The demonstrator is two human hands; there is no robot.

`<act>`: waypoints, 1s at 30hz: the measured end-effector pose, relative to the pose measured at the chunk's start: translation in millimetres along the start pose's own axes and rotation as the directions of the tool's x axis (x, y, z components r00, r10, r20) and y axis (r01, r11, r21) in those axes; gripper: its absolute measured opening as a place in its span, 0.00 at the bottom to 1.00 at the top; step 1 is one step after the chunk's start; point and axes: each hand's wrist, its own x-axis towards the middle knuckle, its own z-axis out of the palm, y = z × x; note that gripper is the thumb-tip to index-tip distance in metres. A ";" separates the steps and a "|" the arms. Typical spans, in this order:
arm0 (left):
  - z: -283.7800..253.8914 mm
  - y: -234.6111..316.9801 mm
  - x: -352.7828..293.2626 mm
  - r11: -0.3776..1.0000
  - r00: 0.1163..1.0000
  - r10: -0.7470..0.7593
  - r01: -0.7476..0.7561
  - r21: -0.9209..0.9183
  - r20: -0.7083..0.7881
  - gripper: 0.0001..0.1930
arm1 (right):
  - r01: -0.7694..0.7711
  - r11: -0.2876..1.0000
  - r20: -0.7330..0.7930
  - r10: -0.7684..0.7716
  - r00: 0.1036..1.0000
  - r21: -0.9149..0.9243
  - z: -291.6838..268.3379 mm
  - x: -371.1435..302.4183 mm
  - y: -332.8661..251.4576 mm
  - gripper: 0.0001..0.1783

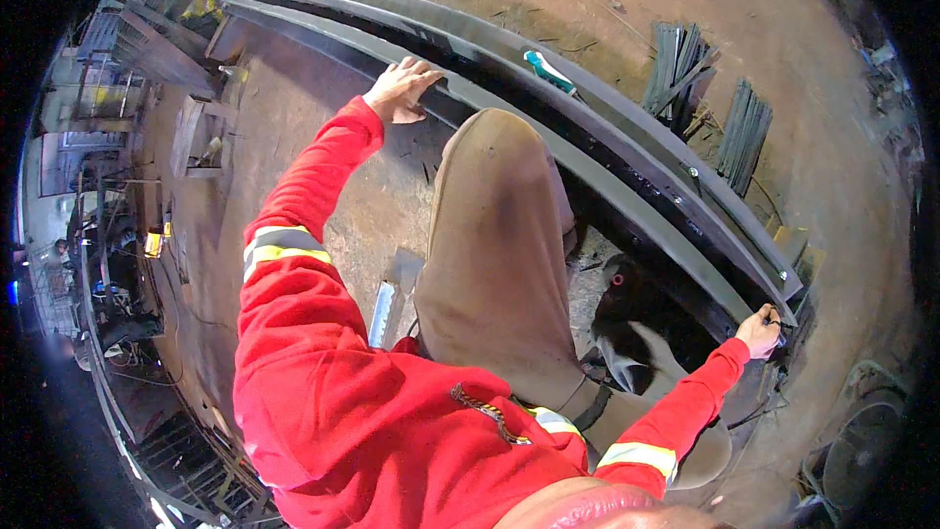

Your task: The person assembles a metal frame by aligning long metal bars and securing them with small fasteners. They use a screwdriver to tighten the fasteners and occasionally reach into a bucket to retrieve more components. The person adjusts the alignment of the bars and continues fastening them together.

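Note:
A long dark steel beam (597, 152) with raised edges runs from far left to near right, curved by the lens. My left hand (399, 91) holds its near edge, fingers bent over the top and thumb lower down. At the beam's right end, my right hand (760, 331) is closed in a pinch. Something small and dark shows at its fingertips, too small to name. A teal and white hand-sized object (549, 72) lies on the beam between my hands. My bent knee (497, 152) stands against the near side, between my arms.
Beyond the beam, two bundles of thin metal strips (746, 137) lie on the brown floor. A metal frame (201, 137) stands at left, near a yellow object (154, 243). A flat metal bar (382, 313) lies left of my leg. At lower right is a round dark object (862, 451).

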 end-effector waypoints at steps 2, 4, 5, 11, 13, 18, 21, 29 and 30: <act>8.2 6.2 15.8 0.999 0.999 -0.039 0.039 0.030 0.018 0.36 | -0.010 1.000 0.029 0.010 1.000 -0.011 2.2 4.1 7.0 0.20; 6.6 12.6 25.3 0.998 0.998 -0.055 0.054 0.037 0.028 0.33 | -0.035 0.999 0.061 0.035 0.998 0.008 3.6 7.4 8.3 0.22; 7.9 12.1 28.0 0.995 0.999 -0.042 0.041 0.089 0.017 0.30 | -0.037 0.999 0.056 0.038 0.998 -0.006 3.9 5.8 5.7 0.22; 24.8 19.7 44.3 0.984 0.998 -0.060 0.055 0.170 0.023 0.24 | -0.063 0.997 0.045 0.061 0.997 0.046 1.0 0.3 0.5 0.22; 27.6 20.0 46.7 0.987 0.997 -0.072 0.070 0.145 0.007 0.23 | -0.056 0.998 0.033 0.054 0.998 0.037 2.0 1.4 4.5 0.21; 15.3 2.6 52.1 0.996 0.999 -0.038 0.039 -0.077 0.019 0.27 | -0.035 0.999 0.006 0.035 0.999 0.035 -2.7 -1.4 -2.2 0.21; -2.2 -11.7 53.8 0.979 0.977 -0.160 0.175 -0.100 0.143 0.40 | 0.001 0.998 -0.085 0.005 0.996 0.066 -3.7 -2.0 -4.4 0.21; 13.4 -90.1 44.4 0.962 0.944 -0.205 0.147 0.229 0.259 0.40 | -0.073 0.997 -0.014 0.073 0.997 0.028 -2.7 -1.5 -8.5 0.20; 13.6 -89.0 47.9 0.965 0.946 -0.164 0.094 0.245 0.280 0.39 | -0.079 0.996 -0.010 0.080 0.997 0.034 -4.6 -1.0 -10.4 0.20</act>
